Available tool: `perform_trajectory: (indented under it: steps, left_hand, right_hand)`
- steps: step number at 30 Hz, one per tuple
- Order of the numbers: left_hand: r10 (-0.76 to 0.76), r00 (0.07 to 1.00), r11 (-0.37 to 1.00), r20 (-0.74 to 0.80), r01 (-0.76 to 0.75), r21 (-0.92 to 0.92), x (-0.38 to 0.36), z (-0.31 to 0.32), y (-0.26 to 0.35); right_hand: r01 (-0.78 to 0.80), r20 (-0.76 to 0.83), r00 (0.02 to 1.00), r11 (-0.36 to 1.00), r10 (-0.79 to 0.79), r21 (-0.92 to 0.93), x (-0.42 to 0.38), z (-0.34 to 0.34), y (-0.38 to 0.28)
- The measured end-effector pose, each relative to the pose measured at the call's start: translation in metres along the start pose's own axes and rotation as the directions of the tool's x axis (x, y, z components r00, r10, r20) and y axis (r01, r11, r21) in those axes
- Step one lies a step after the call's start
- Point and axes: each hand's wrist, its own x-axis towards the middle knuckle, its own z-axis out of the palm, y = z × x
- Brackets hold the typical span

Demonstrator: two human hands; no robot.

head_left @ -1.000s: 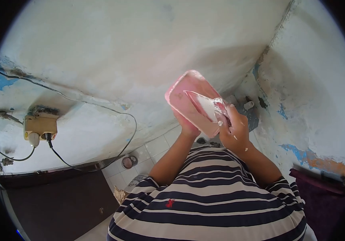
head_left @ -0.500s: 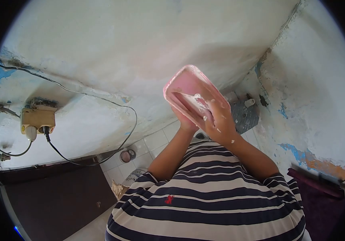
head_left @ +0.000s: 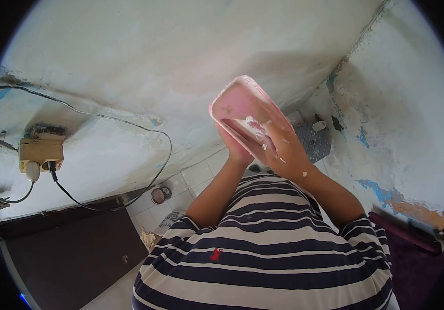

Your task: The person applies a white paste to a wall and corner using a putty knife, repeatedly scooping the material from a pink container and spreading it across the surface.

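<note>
A pink rectangular tray with rounded corners and white paste on it is held up before my chest, tilted. My left hand grips it from beneath at the lower left side. Inside the tray, over its right part, is my right hand, with its fingers closed and white paste stuck on them. Between those fingers and the tray lies a flat tool or edge that I cannot make out clearly.
A wall socket box with plugs and a hanging black cable is at the left. Below it is a dark brown panel. A grey step or stool stands in the corner, and purple cloth at the lower right.
The tray and both hands have shifted slightly up and left. My right hand has moved a little within the tray. The view has shifted slightly.
</note>
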Motion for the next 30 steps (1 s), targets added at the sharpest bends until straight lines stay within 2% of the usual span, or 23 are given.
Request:
perform_trajectory:
  steps: [2,3,5,6,8,12,13,15,17,18,19,20,22,23,24,25,26,27,28,29,30]
  left_hand:
    - [-0.038,0.997,0.985,0.067,0.049,-0.167,-0.001,-0.002,0.000]
    - [-0.037,0.998,0.985,0.058,0.047,-0.167,-0.002,-0.004,0.000]
    - [0.032,0.997,0.999,0.070,-0.030,-0.023,-0.002,-0.008,0.001]
    - [0.034,0.997,0.999,0.069,-0.032,-0.025,-0.003,-0.007,0.000]
    - [-0.015,0.999,0.989,0.034,0.019,-0.148,-0.004,-0.004,-0.003]
    - [0.054,0.996,0.998,0.066,-0.052,-0.030,-0.001,-0.007,-0.002]
    - [0.056,0.998,0.997,-0.002,-0.056,-0.047,0.001,0.003,0.000]
    - [0.067,0.997,0.994,0.030,-0.064,-0.086,0.003,-0.002,-0.003]
    - [0.069,0.996,0.990,0.057,-0.061,-0.125,0.001,-0.009,-0.008]
    - [0.093,0.995,0.995,0.047,-0.091,-0.041,0.001,-0.011,-0.006]
    - [0.119,0.992,0.992,0.042,-0.121,0.045,0.002,-0.012,-0.005]
    - [0.123,0.991,0.991,0.046,-0.125,0.040,0.002,-0.011,-0.007]
    - [0.029,0.998,0.982,0.051,-0.018,-0.189,0.000,-0.005,-0.005]
    - [0.032,0.998,0.982,0.049,-0.022,-0.189,0.002,-0.004,-0.004]
    - [0.076,0.997,0.995,0.024,-0.074,-0.074,0.003,-0.003,-0.003]
    - [0.118,0.993,0.992,0.006,-0.118,0.045,0.002,-0.002,-0.001]
    - [0.118,0.993,0.992,0.008,-0.118,0.044,0.001,0.001,-0.002]
    - [0.083,0.996,0.995,-0.011,-0.084,-0.046,0.002,0.007,-0.002]
    - [0.042,0.999,0.990,-0.027,-0.045,-0.133,0.003,0.011,-0.002]
    - [0.040,0.999,0.990,-0.022,-0.042,-0.134,0.004,0.013,-0.002]
    - [0.045,0.999,0.989,0.010,-0.043,-0.143,0.003,0.013,-0.002]
  right_hand:
    - [-0.250,0.022,0.968,0.957,0.250,0.150,0.006,-0.009,-0.012]
    - [-0.253,0.030,0.967,0.955,0.251,0.153,0.005,-0.005,-0.010]
    - [-0.035,-0.037,0.999,0.998,0.036,0.049,0.002,0.003,-0.005]
    - [-0.033,-0.034,0.999,0.998,0.035,0.049,0.004,0.000,-0.008]
    - [-0.167,0.045,0.985,0.985,0.165,0.046,0.008,-0.009,-0.013]
    - [-0.085,-0.030,0.996,0.996,0.085,0.001,0.000,0.001,-0.007]
    - [-0.121,-0.001,0.993,0.992,0.121,0.020,-0.002,0.003,-0.005]
    - [-0.157,0.028,0.987,0.987,0.156,0.037,-0.001,0.001,-0.009]
    - [-0.254,-0.030,0.965,0.953,0.262,0.162,0.004,-0.009,-0.022]
    - [-0.256,-0.031,0.964,0.953,0.264,0.161,0.001,-0.007,-0.018]
    - [-0.214,0.005,0.977,0.972,0.215,0.094,-0.003,-0.002,-0.010]
    - [-0.165,0.046,0.985,0.986,0.164,0.026,-0.004,-0.001,-0.005]
    - [-0.179,-0.011,0.984,0.982,0.180,0.064,-0.001,-0.009,-0.011]
    - [-0.196,-0.064,0.977,0.975,0.204,0.109,-0.001,-0.011,-0.013]
    - [-0.196,-0.060,0.977,0.974,0.203,0.112,-0.002,-0.008,-0.011]
    - [-0.150,-0.013,0.988,0.987,0.151,0.050,-0.006,-0.002,-0.006]
    - [-0.097,0.036,0.995,0.995,0.097,-0.014,-0.007,-0.001,-0.003]
    - [-0.089,0.033,0.995,0.996,0.089,-0.019,-0.002,-0.003,-0.001]
    - [0.017,-0.042,0.999,0.999,-0.019,-0.042,0.002,-0.005,0.001]
    - [0.117,-0.112,0.986,0.990,-0.125,-0.073,0.005,-0.007,0.003]
    - [0.114,-0.113,0.986,0.991,-0.122,-0.074,0.007,-0.014,0.005]
